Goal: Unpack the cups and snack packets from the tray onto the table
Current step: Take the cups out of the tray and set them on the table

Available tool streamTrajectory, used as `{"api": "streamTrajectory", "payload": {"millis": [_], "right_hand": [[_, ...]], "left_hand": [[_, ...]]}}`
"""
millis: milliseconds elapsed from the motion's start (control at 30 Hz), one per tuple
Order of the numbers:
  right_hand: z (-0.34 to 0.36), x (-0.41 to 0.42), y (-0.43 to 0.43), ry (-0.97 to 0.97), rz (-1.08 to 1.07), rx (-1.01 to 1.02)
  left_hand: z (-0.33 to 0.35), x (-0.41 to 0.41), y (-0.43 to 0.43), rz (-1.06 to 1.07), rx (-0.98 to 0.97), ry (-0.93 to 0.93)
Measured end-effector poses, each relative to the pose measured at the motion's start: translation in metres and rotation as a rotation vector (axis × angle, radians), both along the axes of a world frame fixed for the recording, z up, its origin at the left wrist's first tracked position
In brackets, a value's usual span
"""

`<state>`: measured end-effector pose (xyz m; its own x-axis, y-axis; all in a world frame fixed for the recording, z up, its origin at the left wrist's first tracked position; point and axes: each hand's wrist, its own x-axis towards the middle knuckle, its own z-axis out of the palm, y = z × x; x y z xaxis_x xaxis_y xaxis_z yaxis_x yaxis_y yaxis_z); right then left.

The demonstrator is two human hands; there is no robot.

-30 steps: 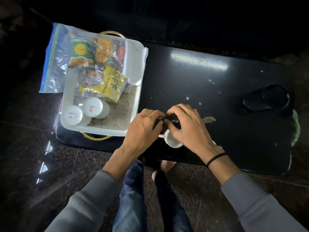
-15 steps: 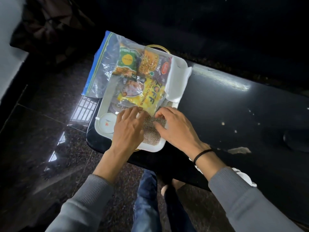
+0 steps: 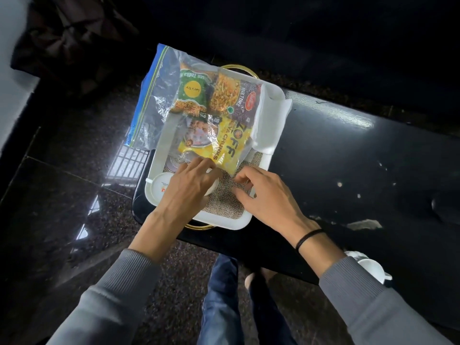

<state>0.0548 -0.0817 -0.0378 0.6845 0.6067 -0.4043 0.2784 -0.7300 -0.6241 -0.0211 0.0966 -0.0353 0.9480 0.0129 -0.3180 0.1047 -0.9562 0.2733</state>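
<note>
Tray (image 3: 270, 155), white with rounded corners and gold loop handles, sits on the left end of the black desk (image 3: 336, 150), its floor lined with a coarse burlap mat (image 3: 225, 204). Across its far half lies a clear zip bag (image 3: 159, 100) with a blue seal strip, hanging off the desk's far-left edge; inside you can read three snack packets: a green one (image 3: 191, 93) with a yellow disc, a dark "Mixture" packet (image 3: 234, 95) beside it, and a yellow "Zoff" soya chunks packet (image 3: 219, 148) nearer you. A folded white napkin (image 3: 272, 120) drapes over the tray's right rim. Your left hand (image 3: 191, 188) is spread flat, fingers loosely extended over a white cup (image 3: 159, 190) turned bottom-up in the near-left corner and reaching the bag's near edge; whether it grips anything you cannot tell. Your right hand (image 3: 258, 192) hovers over the mat with fingers curled, tips close to the bag's corner, nothing visibly held. A second white cup (image 3: 371, 267) stands on the desk by your right sleeve, at the near edge. Desk top is glossy, scuffed, dotted with pale specks. Floor (image 3: 62, 195) is dark speckled polished stone reflecting a window; the room beyond is dim.
</note>
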Motion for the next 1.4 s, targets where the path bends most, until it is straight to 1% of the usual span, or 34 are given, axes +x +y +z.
{"api": "streamTrajectory", "payload": {"millis": [167,333,433,500,600,700,767,833,867,967,1033,1100,1133,1200,1300,1400], "right_hand": [[0.003,0.001,-0.014,0.077,-0.088,0.073],[0.01,0.005,-0.035,0.15,-0.071,0.135],[0.014,0.008,-0.052,0.23,-0.059,0.185],[0.017,0.009,-0.064,0.262,-0.095,0.212],[0.021,0.011,-0.082,0.277,-0.178,0.293],[0.024,0.013,-0.103,0.306,-0.258,0.313],[0.023,0.013,-0.113,0.338,-0.317,0.319],[0.022,0.012,-0.122,0.399,-0.425,0.345],[0.021,0.011,-0.126,0.428,-0.493,0.354],[0.018,0.013,-0.136,0.497,-0.705,0.327],[0.015,0.016,-0.142,0.558,-0.838,0.296],[0.015,0.018,-0.146,0.617,-0.956,0.281],[0.015,0.02,-0.148,0.642,-1.005,0.269],[0.013,0.022,-0.152,0.674,-1.077,0.232],[0.005,0.026,-0.158,0.691,-1.13,0.195],[-0.008,0.03,-0.159,0.72,-1.127,0.159]], "left_hand": [[0.016,0.008,-0.013,0.098,-0.151,-0.069],[0.035,0.016,-0.035,0.151,-0.359,-0.089],[0.039,0.021,-0.046,0.201,-0.439,-0.069],[0.04,0.026,-0.054,0.252,-0.528,-0.009],[0.041,0.035,-0.066,0.27,-0.643,0.066],[0.038,0.04,-0.078,0.331,-0.746,0.118],[0.036,0.041,-0.085,0.433,-0.902,0.156],[0.034,0.041,-0.094,0.528,-1.058,0.17],[0.032,0.04,-0.098,0.564,-1.106,0.17],[0.026,0.04,-0.112,0.639,-1.219,0.161],[0.019,0.039,-0.121,0.638,-1.278,0.163],[0.013,0.039,-0.129,0.601,-1.293,0.181],[0.01,0.039,-0.133,0.571,-1.256,0.189],[0.003,0.041,-0.14,0.484,-1.103,0.195],[-0.007,0.043,-0.151,0.383,-0.931,0.162],[-0.016,0.045,-0.157,0.357,-0.856,0.146]]}}
